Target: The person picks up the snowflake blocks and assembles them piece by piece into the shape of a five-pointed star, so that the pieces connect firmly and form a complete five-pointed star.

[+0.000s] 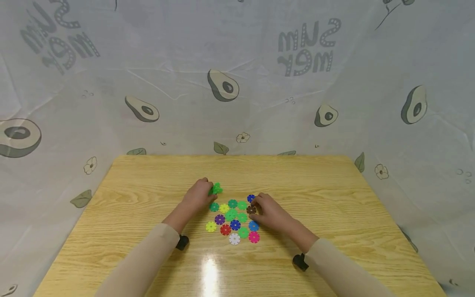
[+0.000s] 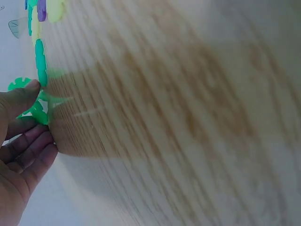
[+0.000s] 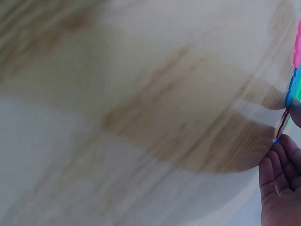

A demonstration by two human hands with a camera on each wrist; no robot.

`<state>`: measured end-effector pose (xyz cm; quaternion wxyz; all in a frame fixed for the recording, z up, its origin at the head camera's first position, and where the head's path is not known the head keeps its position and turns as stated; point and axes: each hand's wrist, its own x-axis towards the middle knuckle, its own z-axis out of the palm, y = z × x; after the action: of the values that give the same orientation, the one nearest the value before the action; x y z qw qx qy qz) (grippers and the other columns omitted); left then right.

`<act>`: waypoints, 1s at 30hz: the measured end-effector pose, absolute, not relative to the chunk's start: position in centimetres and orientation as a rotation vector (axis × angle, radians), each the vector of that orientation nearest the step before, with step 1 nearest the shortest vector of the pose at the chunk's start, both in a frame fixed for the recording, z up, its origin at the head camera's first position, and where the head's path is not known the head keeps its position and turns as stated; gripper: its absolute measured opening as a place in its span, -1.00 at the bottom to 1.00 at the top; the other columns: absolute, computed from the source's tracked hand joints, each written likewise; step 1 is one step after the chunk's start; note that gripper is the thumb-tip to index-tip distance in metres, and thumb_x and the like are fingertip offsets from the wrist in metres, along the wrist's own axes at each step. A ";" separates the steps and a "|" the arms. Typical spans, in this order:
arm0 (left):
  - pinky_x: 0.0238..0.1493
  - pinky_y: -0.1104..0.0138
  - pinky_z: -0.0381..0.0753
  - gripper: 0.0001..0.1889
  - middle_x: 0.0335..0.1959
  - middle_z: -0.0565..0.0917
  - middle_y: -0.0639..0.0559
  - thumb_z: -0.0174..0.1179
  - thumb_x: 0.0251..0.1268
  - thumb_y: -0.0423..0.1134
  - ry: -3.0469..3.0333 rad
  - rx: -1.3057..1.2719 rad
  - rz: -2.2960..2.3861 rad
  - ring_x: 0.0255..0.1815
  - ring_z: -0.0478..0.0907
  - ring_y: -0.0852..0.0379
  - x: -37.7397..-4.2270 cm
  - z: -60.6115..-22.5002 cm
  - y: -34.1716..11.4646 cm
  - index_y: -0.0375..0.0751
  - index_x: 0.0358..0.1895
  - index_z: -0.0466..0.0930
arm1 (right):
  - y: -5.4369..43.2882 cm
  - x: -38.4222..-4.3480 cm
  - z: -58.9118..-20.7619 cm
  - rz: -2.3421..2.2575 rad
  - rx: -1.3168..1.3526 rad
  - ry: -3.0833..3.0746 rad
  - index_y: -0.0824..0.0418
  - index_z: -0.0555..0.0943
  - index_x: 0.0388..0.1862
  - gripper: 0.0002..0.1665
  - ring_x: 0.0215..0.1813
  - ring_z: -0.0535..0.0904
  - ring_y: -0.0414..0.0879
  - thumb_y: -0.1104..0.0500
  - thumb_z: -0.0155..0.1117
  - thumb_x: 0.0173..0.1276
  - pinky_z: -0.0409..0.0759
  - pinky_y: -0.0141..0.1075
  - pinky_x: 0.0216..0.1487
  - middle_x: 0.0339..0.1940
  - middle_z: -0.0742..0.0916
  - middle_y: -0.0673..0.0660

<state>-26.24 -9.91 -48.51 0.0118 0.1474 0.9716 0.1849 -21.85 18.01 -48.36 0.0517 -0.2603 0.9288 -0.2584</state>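
Observation:
In the head view my left hand (image 1: 197,194) is at the upper left of a group of colourful notched plastic discs. Its thumb and fingers pinch a cluster of joined green snowflake discs (image 1: 217,188), which stands up off the tabletop. The left wrist view shows the green discs (image 2: 39,113) between the thumb and fingers, partly covered. On the group's right, my right hand (image 1: 272,211) has its thumb and fingertips around a brown snowflake disc (image 1: 251,210), gripping it by its edges. A dark blue disc (image 1: 250,198) lies just beyond those fingertips, and a light blue disc (image 1: 254,225) below the thumb.
Several loose discs lie flat between the hands, among them a red disc (image 1: 225,229), a white disc (image 1: 234,239) and a pink disc (image 1: 254,237). A light green disc pair (image 1: 231,214) sits mid-group. The wooden table (image 1: 315,181) meets a printed curtain (image 1: 259,111) behind.

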 end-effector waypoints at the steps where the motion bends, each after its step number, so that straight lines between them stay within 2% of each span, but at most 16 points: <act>1: 0.02 0.08 0.76 -0.73 -0.02 0.67 -0.25 0.40 0.41 -0.13 3.024 0.457 0.585 -0.03 0.65 -0.10 -26.2 -48.6 -10.0 -0.32 -0.14 0.69 | 18.0 -21.8 -48.4 -0.786 -0.796 2.828 0.35 0.66 0.05 -0.65 -0.13 0.44 -0.13 0.16 0.46 0.42 0.57 -0.26 -0.10 -0.15 0.63 0.13; 3: 0.03 0.08 0.74 -0.72 -0.03 0.65 -0.26 0.39 0.42 -0.14 3.011 0.446 0.615 -0.05 0.63 -0.09 -26.2 -48.6 -10.1 -0.35 -0.13 0.68 | 17.9 -21.8 -48.5 -0.789 -0.823 2.832 0.35 0.66 0.04 -0.67 -0.12 0.47 -0.13 0.17 0.45 0.43 0.60 -0.23 -0.07 -0.15 0.65 0.13; 5: -0.06 0.11 0.71 -0.72 -0.10 0.63 -0.23 0.39 0.42 -0.16 3.002 0.441 0.647 -0.14 0.56 -0.02 -26.1 -48.6 -10.3 -0.36 -0.13 0.66 | 17.9 -21.8 -48.6 -0.793 -0.841 2.832 0.35 0.67 0.02 -0.70 -0.12 0.49 -0.12 0.19 0.45 0.43 0.61 -0.21 -0.04 -0.15 0.66 0.13; 10: -0.18 0.15 0.62 -0.75 -0.22 0.60 -0.16 0.38 0.43 -0.20 2.991 0.436 0.712 -0.27 0.47 0.05 -25.1 -48.5 -10.8 -0.36 -0.16 0.65 | 17.6 -21.8 -48.6 -0.785 -0.869 2.835 0.35 0.67 -0.04 -0.74 -0.17 0.44 -0.14 0.22 0.45 0.41 0.58 -0.25 -0.09 -0.21 0.65 0.12; 19: -0.25 0.26 0.58 -0.76 -0.28 0.56 -0.05 0.43 0.37 -0.19 2.954 0.552 0.745 -0.32 0.43 0.11 -23.0 -48.6 -10.7 -0.31 -0.21 0.65 | 18.5 -21.7 -48.5 -1.059 -0.564 2.706 0.32 0.65 -0.01 -0.71 -0.17 0.50 -0.14 0.15 0.43 0.44 0.55 -0.36 -0.13 -0.17 0.69 0.13; 25: -0.25 0.28 0.60 -0.74 -0.29 0.57 -0.01 0.47 0.31 -0.20 2.964 0.678 0.617 -0.31 0.44 0.15 -22.2 -48.8 -10.4 -0.33 -0.12 0.70 | 18.9 -21.8 -48.5 -1.134 -0.597 2.649 0.38 0.64 -0.03 -0.67 -0.20 0.51 -0.14 0.14 0.43 0.44 0.56 -0.41 -0.17 -0.20 0.69 0.15; 30: -0.25 0.26 0.63 -0.76 -0.31 0.55 -0.02 0.47 0.32 -0.21 2.986 0.677 0.574 -0.31 0.46 0.14 -22.1 -48.8 -10.2 -0.32 -0.15 0.71 | 18.9 -21.7 -48.6 -1.141 -0.597 2.639 0.39 0.63 -0.03 -0.66 -0.21 0.52 -0.15 0.13 0.43 0.44 0.56 -0.42 -0.19 -0.22 0.68 0.15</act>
<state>-22.06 -10.16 -48.83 0.0133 0.2172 0.9585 0.1841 -21.69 18.89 -48.65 0.1024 -0.2023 0.8940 -0.3864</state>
